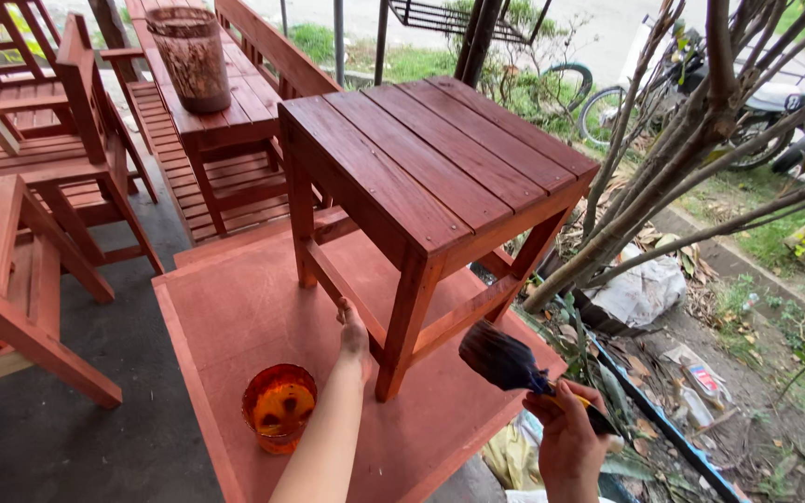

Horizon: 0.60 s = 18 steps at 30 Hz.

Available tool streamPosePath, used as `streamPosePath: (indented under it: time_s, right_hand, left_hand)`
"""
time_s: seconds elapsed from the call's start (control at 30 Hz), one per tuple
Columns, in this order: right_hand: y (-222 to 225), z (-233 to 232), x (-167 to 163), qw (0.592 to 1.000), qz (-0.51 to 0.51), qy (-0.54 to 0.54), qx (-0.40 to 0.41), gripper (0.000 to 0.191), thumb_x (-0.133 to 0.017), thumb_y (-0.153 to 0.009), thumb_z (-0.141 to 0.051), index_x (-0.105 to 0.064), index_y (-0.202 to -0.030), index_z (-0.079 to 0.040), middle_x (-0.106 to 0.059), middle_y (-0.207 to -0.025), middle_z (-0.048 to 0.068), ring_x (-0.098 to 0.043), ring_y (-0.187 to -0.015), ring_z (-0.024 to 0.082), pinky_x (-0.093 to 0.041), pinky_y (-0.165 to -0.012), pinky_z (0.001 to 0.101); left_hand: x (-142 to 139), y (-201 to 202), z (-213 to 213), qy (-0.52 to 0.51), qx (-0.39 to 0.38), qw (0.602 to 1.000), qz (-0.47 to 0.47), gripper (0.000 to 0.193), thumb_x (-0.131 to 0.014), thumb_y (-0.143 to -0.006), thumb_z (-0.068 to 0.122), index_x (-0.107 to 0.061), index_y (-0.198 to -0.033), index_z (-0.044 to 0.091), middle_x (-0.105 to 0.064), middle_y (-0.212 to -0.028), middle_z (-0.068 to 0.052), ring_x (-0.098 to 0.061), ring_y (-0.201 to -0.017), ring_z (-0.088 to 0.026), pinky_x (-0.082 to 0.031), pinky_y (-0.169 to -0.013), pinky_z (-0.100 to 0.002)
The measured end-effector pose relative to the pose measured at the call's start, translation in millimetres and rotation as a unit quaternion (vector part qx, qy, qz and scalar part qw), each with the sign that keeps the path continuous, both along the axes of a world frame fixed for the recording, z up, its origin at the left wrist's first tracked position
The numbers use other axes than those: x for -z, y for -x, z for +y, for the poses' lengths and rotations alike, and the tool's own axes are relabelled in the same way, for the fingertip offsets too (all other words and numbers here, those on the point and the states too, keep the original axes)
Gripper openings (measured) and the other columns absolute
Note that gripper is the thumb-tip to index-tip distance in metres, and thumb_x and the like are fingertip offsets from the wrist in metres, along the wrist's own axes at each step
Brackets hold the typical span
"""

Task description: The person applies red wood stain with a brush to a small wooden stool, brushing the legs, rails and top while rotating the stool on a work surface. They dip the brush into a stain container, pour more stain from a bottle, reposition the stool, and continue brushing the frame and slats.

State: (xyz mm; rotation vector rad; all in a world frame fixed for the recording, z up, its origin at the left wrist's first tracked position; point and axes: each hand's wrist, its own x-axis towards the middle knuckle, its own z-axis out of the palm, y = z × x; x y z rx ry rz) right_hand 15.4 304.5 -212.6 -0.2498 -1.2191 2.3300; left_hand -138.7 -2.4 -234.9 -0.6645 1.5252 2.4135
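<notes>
Stool (440,177) on red board (235,317) outdoors; right hand (566,442) clamps brush (505,361), left hand (353,331) touches rail.

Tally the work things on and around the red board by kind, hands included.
Stools: 1, red-stained wooden stool
Boards: 1, red board under the stool
Cups: 1, orange cup on the board
Brushes: 1, brush in the right hand
Hands: 2, with the left hand on the stool's lower rail
Total: 6
</notes>
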Motion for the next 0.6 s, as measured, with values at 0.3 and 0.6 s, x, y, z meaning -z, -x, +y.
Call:
streamPosePath:
  time_s: [0.3,0.6]
  right_hand:
    - [-6.0,-40.2,-16.9,0.998,0.036,0.007,-0.057,0.011,-0.063,-0.096,-0.008,-0.061,-0.105,-0.001,-0.072,-0.087,0.019,-0.075,-0.073,0.033,-0.062,-0.074,0.0467]
    - [-37.1,-105.3,-68.9,0.998,0.046,-0.029,-0.013,0.008,-0.065,-0.093,-0.004,-0.063,-0.097,0.002,-0.069,-0.084,0.015,-0.072,-0.066,0.030,-0.063,-0.066,0.0430]
  left_hand:
    - [-22.6,-33.3,-3.6,0.015,0.081,0.996,-0.024,0.100,-0.013,-0.086,0.080,0.008,-0.163,0.020,0.005,-0.173,-0.007,0.000,-0.160,-0.023,-0.003,-0.128,-0.039]
    - [-53.0,-69.4,-79.4,-0.030,0.045,0.988,0.146,0.091,-0.018,-0.098,0.069,-0.011,-0.161,0.003,-0.012,-0.170,-0.016,-0.010,-0.158,-0.027,-0.011,-0.127,-0.041]
